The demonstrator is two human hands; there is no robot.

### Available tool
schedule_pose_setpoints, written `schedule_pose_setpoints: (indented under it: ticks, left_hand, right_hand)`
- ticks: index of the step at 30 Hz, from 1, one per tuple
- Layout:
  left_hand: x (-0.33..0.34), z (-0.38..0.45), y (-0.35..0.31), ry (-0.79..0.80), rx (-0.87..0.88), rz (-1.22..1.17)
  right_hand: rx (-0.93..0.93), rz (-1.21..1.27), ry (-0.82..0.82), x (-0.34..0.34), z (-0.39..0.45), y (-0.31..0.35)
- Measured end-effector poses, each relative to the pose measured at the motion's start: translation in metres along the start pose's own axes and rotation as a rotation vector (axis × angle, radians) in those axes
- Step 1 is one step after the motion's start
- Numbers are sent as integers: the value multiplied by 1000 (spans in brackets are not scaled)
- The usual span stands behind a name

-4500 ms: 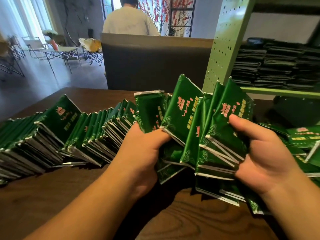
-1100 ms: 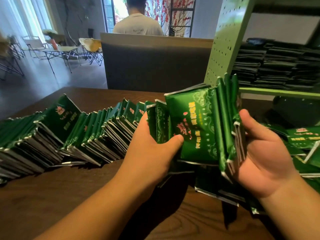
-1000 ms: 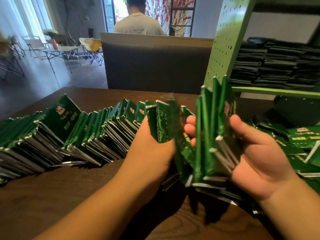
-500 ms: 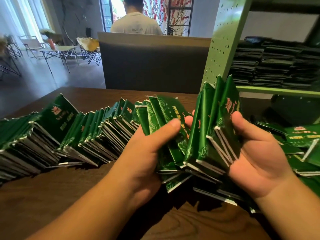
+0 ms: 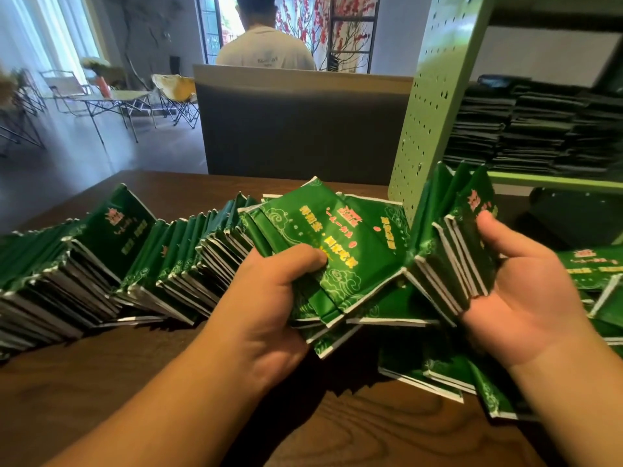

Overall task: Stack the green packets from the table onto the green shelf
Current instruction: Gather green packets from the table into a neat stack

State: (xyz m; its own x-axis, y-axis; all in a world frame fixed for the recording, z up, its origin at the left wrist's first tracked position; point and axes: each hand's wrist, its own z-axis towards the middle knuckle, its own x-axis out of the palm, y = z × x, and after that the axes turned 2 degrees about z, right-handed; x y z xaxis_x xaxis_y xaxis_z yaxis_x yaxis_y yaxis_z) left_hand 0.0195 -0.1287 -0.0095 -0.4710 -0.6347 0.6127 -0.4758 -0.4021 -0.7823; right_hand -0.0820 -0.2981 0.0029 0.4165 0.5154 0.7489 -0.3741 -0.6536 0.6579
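1. Dark packet stacks (image 5: 539, 129) already fill the green shelf (image 5: 435, 106); a long leaning row (image 5: 111, 261) waits on the wooden table (image 5: 151, 382).
2. Our left hand (image 5: 269, 298) grips a fanned bundle (image 5: 337, 251); our right hand (image 5: 526, 291) clasps an upright bunch (image 5: 451, 251).
3. Half a second ago the bundle's front packet stood more edge-on; now it faces us.

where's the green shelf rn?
Head view, upper right: the green shelf stands at the table's far right, behind the right hand, dark packet stacks on it.
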Motion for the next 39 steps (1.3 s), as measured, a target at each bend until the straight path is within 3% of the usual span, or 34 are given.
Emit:
schedule_pose_setpoints:
  ticks: [6, 12, 17, 27, 39]
  left_hand:
    - [-2, 1, -2, -11, 30, 79]
    - [-5, 5, 4, 12, 77, 181]
    - [-7, 5, 6, 99, 2, 140]
    - [-5, 4, 7, 82, 123, 219]
    - [-1, 0, 8, 15, 116, 236]
  right_hand:
    - [239, -144, 81, -4, 1, -5]
    - [222, -141, 117, 2, -5, -4]
    - [177, -169, 99, 5, -8, -2]
    - [146, -140, -2, 7, -5, -4]
    - [68, -366, 67, 6, -9, -19]
